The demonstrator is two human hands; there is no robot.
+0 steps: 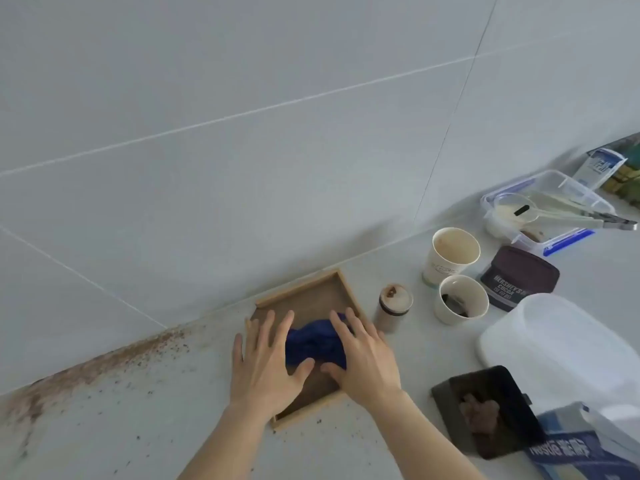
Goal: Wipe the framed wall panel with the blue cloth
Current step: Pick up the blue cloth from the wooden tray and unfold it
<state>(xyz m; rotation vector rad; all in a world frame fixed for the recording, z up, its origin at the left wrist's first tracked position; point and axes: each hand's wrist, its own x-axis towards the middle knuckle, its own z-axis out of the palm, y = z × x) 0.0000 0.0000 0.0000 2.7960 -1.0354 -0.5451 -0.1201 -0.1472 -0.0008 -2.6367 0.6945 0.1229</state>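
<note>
I see the framed panel lying flat on the pale bench, just beside the tiled wall. Its wooden frame is turned at an angle to the wall line, one corner pointing up and right toward the wall, and its longer side runs from that far corner down toward me. The brown inner face is only partly visible, because both hands and the cloth cover its middle and lower part.

My left hand rests flat on the panel's left side, fingers spread apart, gripping nothing. My right hand presses on the blue cloth, fingers splayed over its right edge and thumb against its near side. The cloth is bunched in a lump between the two hands, lying crosswise on the panel.

Brown powder is smeared along the joint of bench and wall to the left, with dark specks scattered over the bench.

To the right stand a small lidded jar, two paper cups, and a dark tin lettered cocoa. The carton at lower right is cut off by the picture's edge.
</note>
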